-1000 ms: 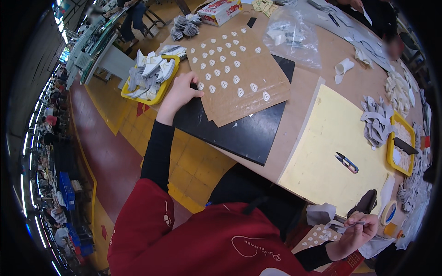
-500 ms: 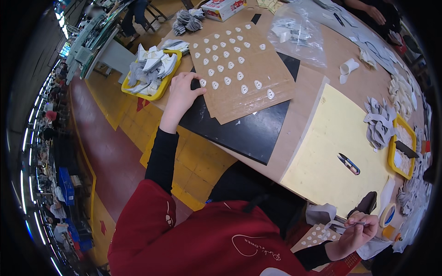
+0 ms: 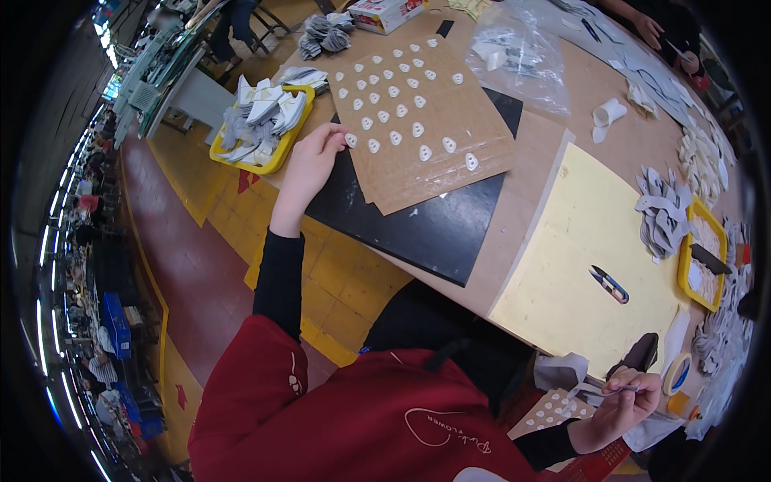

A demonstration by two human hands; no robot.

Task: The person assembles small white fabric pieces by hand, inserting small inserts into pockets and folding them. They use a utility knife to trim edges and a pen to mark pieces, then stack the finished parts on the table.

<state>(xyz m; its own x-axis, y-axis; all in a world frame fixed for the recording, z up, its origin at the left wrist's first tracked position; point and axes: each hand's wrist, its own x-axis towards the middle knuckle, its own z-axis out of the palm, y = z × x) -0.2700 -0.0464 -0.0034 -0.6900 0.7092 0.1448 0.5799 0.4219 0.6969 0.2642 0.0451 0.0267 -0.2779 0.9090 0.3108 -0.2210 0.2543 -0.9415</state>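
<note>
brown-papered desk [image 3: 532,157]: left grip [image 3: 316,157] has come together at one white oval patch [image 3: 352,140], now reachable. right grip [image 3: 623,408] clamps grey fabric [image 3: 589,393].

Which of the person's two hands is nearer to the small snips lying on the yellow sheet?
Right. The right hand, holding a grey piece, is below the snips in the picture; the left hand is farther, up and to the left, at the edge of the large brown sheet.

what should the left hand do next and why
Probably pinch and lift the white piece at the left edge of the brown sheet: the left hand is right at it, while the right hand holds a grey piece.
</note>
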